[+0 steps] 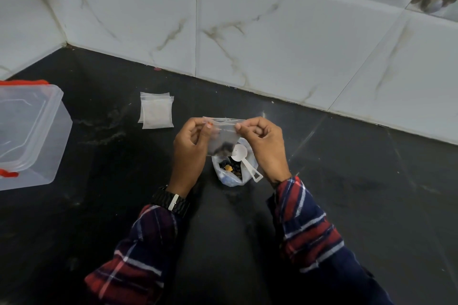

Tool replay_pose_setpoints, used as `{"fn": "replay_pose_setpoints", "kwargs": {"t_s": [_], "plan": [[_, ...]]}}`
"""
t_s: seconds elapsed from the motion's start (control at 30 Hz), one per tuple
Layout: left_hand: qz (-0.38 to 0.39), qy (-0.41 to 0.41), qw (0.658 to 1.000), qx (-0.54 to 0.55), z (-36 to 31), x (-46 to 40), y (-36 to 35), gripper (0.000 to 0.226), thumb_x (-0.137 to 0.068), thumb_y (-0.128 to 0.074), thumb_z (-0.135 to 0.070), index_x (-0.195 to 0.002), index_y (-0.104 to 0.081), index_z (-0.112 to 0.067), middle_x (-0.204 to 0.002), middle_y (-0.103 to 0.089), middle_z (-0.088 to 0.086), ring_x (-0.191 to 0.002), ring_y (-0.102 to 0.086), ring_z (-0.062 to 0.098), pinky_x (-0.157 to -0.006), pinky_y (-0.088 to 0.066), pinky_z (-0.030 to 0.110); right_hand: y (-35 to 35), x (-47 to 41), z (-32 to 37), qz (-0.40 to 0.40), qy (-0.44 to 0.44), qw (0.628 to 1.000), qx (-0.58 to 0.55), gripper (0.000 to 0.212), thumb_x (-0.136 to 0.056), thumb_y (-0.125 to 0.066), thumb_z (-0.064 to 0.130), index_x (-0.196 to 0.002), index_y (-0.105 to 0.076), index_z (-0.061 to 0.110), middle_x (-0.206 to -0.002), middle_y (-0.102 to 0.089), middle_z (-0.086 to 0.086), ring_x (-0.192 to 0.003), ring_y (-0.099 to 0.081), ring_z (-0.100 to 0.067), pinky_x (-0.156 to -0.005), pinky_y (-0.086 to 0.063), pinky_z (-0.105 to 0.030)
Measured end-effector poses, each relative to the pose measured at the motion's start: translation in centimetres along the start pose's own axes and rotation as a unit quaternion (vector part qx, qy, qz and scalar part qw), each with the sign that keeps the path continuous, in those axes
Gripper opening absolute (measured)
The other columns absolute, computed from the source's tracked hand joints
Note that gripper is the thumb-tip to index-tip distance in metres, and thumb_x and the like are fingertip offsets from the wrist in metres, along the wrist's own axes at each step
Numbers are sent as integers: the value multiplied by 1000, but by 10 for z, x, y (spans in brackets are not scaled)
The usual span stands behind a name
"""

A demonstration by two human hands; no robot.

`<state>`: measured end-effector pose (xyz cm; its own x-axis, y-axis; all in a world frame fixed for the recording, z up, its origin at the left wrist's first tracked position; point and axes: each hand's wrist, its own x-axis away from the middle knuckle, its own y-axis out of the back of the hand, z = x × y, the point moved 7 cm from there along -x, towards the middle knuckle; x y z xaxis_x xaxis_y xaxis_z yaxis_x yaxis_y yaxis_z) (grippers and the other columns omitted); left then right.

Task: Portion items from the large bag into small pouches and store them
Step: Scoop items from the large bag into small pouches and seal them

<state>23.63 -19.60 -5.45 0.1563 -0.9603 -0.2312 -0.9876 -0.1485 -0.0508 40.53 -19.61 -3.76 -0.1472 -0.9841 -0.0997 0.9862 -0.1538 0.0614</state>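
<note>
Both hands held a small clear plastic zip pouch (223,134) up over the black stone bench (347,180). The left hand (189,148) pinched the pouch's top strip at its left end, fingers curled on it; the right hand (266,146) pinched the same strip at its right end, thumb and forefinger pressed together on the plastic. A little dark content sat in the pouch's bottom. By my reading the pouch had been filled and the zip was being pressed closed, though whether the seal had caught anywhere could not be told.

Directly beneath the pouch, on the bench, stood the large clear plastic bag (231,172), its mouth open, holding dark and tan pieces. A white plastic measuring scoop (244,159) lay in it, with the handle sticking out over the near right edge.

To the far left lay a small stack of empty clear pouches (156,110). At the left edge stood a clear plastic storage box with red clips (32,136).

The main risk was a zip only partly closed: if the fingers skipped a stretch of the strip, pieces could spill when the pouch was carried left to the box. The hands were also low over the open bag, so a wrist could catch the scoop handle and tip it out.
</note>
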Motion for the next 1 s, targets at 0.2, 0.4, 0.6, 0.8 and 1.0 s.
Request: {"fn": "replay_pose_setpoints", "kwargs": {"t_s": [0.2, 0.4, 0.6, 0.8, 1.0], "plan": [[-19, 4, 1000, -1, 3, -2, 3, 15, -96, -53, -17, -97, -64, -8, -85, -72, 4, -84, -70, 14, -80, -52, 20, -4, 1, -2, 46, -18, 998, -46, 4, -86, -67, 7, -89, -68, 6, -80, -73, -6, -77, -69, -17, -74, -57, -25], [-7, 26, 999, 22, 6, -1, 2, 11, -96, -53, -20, -95, -61, -13, -84, -73, 3, -85, -71, 16, -78, -53, 20, -7, 5, -10, 12, -34, 994, -104, 4, -87, -65, 7, -87, -67, 3, -74, -70, -7, -70, -67, -17, -70, -57, -28], [-5, 33, 999, 44, 8, -2, 4, 7, -94, -56, -18, -94, -62, -14, -84, -75, 0, -85, -72, 17, -82, -54, 31, -2, 4, -9, -12, -23, 996, -84, 6, -86, -66, 5, -80, -67, 5, -69, -69, -6, -62, -63, -16, -64, -54, -30], [-50, 38, 997, 54, 8, -2, 9, 8, -95, -56, -16, -89, -61, -18, -80, -73, -4, -79, -70, 10, -76, -54, 30, -13, 6, -13, 42, -50, 993, -100, 11, -86, -67, 10, -93, -67, 2, -79, -72, -6, -74, -68, -15, -71, -56, -26], [-38, 60, 996, 55, 13, 1, 7, 7, -95, -55, -16, -90, -60, -18, -86, -71, 0, -84, -70, 15, -77, -56, 34, -14, 2, -11, 29, -27, 998, -55, 5, -88, -65, 10, -86, -70, 11, -82, -70, -8, -77, -66, -18, -72, -55, -30]]}}
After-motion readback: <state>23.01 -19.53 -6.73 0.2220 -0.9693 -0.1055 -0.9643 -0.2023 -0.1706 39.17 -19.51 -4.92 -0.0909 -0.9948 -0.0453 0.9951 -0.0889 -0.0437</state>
